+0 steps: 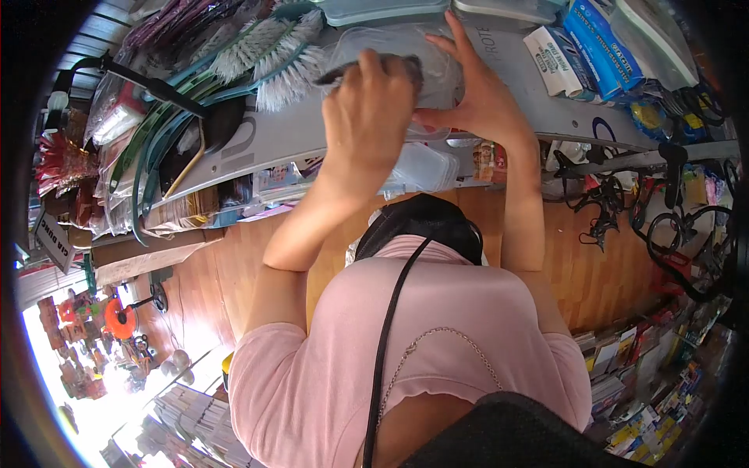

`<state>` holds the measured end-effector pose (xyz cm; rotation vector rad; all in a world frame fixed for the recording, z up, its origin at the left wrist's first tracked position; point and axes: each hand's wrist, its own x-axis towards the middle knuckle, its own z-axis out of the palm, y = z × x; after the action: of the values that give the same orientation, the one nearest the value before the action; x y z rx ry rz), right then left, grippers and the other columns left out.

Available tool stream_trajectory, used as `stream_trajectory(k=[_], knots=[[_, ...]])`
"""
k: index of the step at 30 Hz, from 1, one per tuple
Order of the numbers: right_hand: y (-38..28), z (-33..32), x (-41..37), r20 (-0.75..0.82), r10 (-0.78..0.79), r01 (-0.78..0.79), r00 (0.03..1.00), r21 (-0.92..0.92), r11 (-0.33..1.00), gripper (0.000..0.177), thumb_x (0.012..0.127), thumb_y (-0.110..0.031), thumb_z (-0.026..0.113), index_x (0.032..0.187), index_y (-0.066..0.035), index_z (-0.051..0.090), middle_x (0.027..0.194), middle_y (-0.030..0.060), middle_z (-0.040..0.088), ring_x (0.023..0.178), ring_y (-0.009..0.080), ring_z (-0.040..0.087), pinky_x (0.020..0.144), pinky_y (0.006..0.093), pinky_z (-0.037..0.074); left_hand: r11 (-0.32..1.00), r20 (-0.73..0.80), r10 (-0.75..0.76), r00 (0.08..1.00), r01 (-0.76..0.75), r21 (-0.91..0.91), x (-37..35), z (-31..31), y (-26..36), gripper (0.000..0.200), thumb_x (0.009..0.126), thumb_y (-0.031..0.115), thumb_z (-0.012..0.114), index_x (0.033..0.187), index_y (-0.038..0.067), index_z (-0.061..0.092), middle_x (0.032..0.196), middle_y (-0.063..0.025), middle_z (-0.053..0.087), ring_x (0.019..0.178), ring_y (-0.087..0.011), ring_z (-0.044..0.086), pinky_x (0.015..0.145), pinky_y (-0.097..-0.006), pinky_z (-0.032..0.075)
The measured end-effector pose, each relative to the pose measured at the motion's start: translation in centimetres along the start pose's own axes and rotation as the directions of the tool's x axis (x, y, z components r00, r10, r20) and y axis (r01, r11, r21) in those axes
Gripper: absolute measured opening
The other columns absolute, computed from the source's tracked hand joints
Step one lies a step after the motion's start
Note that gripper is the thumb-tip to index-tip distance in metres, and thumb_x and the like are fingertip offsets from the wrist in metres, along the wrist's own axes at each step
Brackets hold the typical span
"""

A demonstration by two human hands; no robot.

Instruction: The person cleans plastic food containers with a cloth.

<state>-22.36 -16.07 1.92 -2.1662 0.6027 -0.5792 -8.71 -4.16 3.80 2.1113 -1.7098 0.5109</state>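
My left hand (pixel 367 109) is closed around a dark grey cloth (pixel 334 76), bunched under the fingers. It presses over a clear, round-cornered plastic container or lid (pixel 351 43) on the grey shelf. Across from it, my right hand (pixel 488 97) has its fingers and thumb spread around the right side of that clear piece, with thumb and a finger at its edge. Whether the piece is a lid or a shallow box is hard to tell, since my hands cover much of it. Just below the shelf edge are more clear plastic lids (pixel 425 168).
White-bristled brushes (pixel 289 74) lie on the left, beside a black arm-like stand (pixel 156 86). Blue and white boxes (pixel 597 54) stand on the right. Lidded plastic containers (pixel 374 11) line the back. Black straps or cables (pixel 605 203) hang at the lower right.
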Motion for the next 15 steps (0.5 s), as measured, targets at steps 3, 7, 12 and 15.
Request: stream_trajectory(k=[3,7,12,15], knots=[[0.9,0.3,0.0,-0.016,-0.117,0.115,0.993,-0.080,0.990,0.138,0.059,-0.040,0.090,0.151,-0.005,-0.006,0.143,0.0265,0.038,0.133,0.0384,0.039,0.109,0.0409,0.032,0.981,0.018,0.173,0.985,-0.171,-0.097,1.5,0.8,0.0,0.021,0.083,0.025,0.067,0.095,0.009,0.063,0.087,-0.0101,0.056,0.078,-0.0304,0.065,0.061,-0.0404,0.054],[0.6,0.4,-0.1,-0.049,-0.131,0.122,0.990,-0.149,0.981,0.137,0.059,-0.043,0.089,0.152,-0.006,-0.005,0.143,0.0275,0.037,0.133,0.0398,0.038,0.110,0.0407,0.031,0.948,-0.114,0.297,0.948,-0.307,-0.083,4.3,3.0,-2.0,0.021,0.086,0.028,0.063,0.099,0.012,0.064,0.090,-0.0095,0.060,0.082,-0.0299,0.066,0.064,-0.0391,0.055],[0.8,0.6,0.0,-0.029,-0.086,0.085,0.996,-0.049,0.995,0.138,0.060,-0.046,0.088,0.151,-0.007,-0.007,0.143,0.0280,0.037,0.134,0.0403,0.038,0.110,0.0404,0.031,0.983,-0.135,0.054,0.989,-0.029,0.181,2.8,1.7,-6.0,0.019,0.078,0.024,0.069,0.092,0.012,0.063,0.087,-0.0090,0.057,0.080,-0.0249,0.066,0.059,-0.0354,0.056],[0.8,0.6,0.0,-0.038,-0.101,0.099,0.994,-0.062,0.993,0.139,0.059,-0.046,0.088,0.151,-0.007,-0.008,0.143,0.0277,0.037,0.134,0.0397,0.038,0.110,0.0408,0.031,0.980,-0.082,-0.010,0.997,0.026,0.199,0.4,-0.5,-4.7,0.018,0.077,0.022,0.070,0.091,0.012,0.062,0.088,-0.0082,0.055,0.081,-0.0251,0.066,0.058,-0.0352,0.056]])
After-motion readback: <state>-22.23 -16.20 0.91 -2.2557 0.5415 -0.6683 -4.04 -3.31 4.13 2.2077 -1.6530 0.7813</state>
